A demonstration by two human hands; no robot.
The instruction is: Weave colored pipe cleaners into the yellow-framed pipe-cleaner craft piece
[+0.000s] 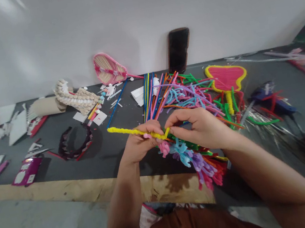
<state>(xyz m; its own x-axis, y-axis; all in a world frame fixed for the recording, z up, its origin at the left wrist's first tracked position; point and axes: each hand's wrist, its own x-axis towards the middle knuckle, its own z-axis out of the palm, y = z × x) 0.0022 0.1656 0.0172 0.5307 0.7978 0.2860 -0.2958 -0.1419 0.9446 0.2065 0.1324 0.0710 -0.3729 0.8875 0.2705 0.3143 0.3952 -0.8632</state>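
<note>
A yellow pipe cleaner (126, 131) runs from the upper left into both of my hands. My left hand (141, 143) is closed around it near its right end. My right hand (199, 127) pinches the yellow tip between thumb and fingers. Under my hands hangs a bunch of curled pipe cleaners (191, 158) in pink, light blue, purple and red; which hand holds it I cannot tell. Both hands are above the near edge of the dark grey mat (112, 152).
A heap of loose coloured pipe cleaners (172, 94) lies behind my hands. A pink and yellow fan shape (225, 77), a black phone (178, 49) leaning on the wall, a pink racket shape (109, 68), a dark headband (74, 141), a purple pack (27, 171) and paper scraps lie around.
</note>
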